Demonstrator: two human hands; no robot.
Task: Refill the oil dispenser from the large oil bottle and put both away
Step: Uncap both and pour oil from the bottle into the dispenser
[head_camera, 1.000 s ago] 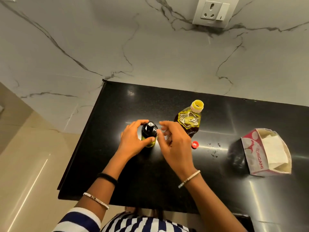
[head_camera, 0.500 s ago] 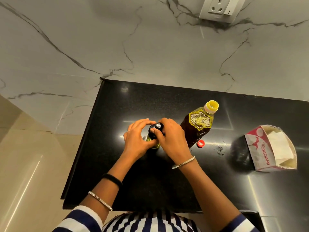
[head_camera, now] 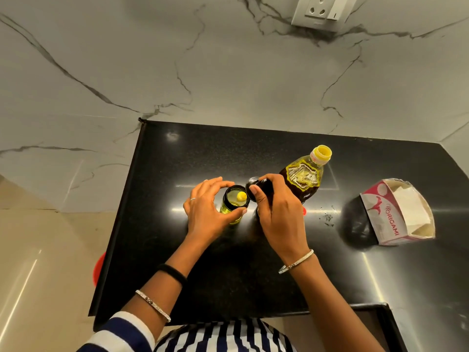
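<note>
A small green glass oil dispenser stands on the black counter, its mouth uncovered with some yellow oil inside. My left hand wraps around its body. My right hand holds the dispenser's black top just right of the mouth, lifted off. Behind my right hand stands the large oil bottle, uncapped, with a yellow neck and dark label. Its red cap lies on the counter, mostly hidden by my right hand.
A red and white tissue box lies on the counter at the right. Small dark specks dot the counter between it and the bottle. A marble wall with a socket rises behind. The counter's left edge drops to a beige floor.
My right hand has taken the black top off the dispenser and moved it to the right; the mouth is now uncovered. My left hand stays around the dispenser.
</note>
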